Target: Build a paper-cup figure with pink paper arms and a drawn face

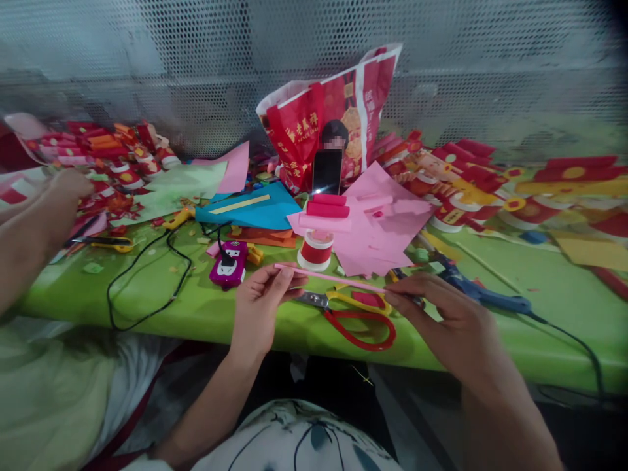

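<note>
A thin pink paper strip is stretched sideways between my two hands above the table edge. My left hand is closed, pinching the strip's left end between thumb and fingers. Its right end sits in the closed pinch of my right hand. Just below the strip lie scissors with one red and one yellow handle loop, blades partly hidden by my left hand. Behind the strip stands a small red and white figure with red and pink rolls on top.
A co-worker's arm reaches in at left. Pink sheets, blue paper, a purple power socket, a blue glue gun and cords lie about. Behind stand a phone, a red bag and several paper figures.
</note>
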The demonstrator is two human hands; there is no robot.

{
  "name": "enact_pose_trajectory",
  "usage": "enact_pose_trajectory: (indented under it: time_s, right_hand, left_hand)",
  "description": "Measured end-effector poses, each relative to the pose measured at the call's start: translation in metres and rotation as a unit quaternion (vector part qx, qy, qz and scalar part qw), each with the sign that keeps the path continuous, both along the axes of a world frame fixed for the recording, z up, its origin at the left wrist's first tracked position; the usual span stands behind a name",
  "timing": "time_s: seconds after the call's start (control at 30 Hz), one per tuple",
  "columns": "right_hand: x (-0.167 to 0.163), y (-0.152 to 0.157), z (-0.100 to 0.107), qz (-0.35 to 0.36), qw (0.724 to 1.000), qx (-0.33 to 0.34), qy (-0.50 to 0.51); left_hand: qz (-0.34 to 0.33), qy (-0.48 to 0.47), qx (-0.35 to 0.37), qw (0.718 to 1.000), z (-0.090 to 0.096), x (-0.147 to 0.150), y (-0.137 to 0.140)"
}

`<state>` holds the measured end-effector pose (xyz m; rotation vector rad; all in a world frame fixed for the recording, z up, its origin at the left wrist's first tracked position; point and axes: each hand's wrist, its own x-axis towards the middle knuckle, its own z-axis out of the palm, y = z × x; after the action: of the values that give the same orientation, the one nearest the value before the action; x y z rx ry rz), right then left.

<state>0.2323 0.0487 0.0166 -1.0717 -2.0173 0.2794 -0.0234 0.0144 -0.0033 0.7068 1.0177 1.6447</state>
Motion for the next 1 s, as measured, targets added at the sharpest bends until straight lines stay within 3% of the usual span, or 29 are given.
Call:
enact_pose_trajectory:
  time_s: [0.47,0.57,0.63,0.7,0.8,0.9,1.0]
  right_hand:
    - [-0.002,-0.003,0.003,0.011,1.0,-0.01,-0.011]
    - [0.002,-0.002,0.002,0.007,1.0,-0.006,-0.016]
    - [0.004,-0.001,0.002,0.004,1.0,-0.004,-0.017]
    - [0.006,0.0,0.002,0.005,1.0,-0.003,-0.017]
    - [0.009,0.002,0.002,0.006,1.0,-0.004,-0.02]
    - [0.01,0.003,0.003,0.012,1.0,-0.004,-0.022]
    - [0.012,0.004,0.003,0.022,1.0,-0.003,-0.021]
  left_hand:
    - [-0.036,-0.019,-0.015,0.999,-0.002,0.009,-0.002]
    - [-0.02,0.031,0.003,0.999,-0.001,-0.002,-0.001]
    - [-0.017,0.124,0.041,0.991,0.002,-0.012,-0.002]
    - [-0.029,0.263,0.096,0.959,0.008,-0.023,-0.002]
    - [-0.053,0.448,0.172,0.876,0.018,-0.038,0.001]
    - [-0.095,0.527,0.209,0.818,0.025,-0.049,0.007]
    - [-0.139,0.551,0.218,0.794,0.03,-0.054,0.013]
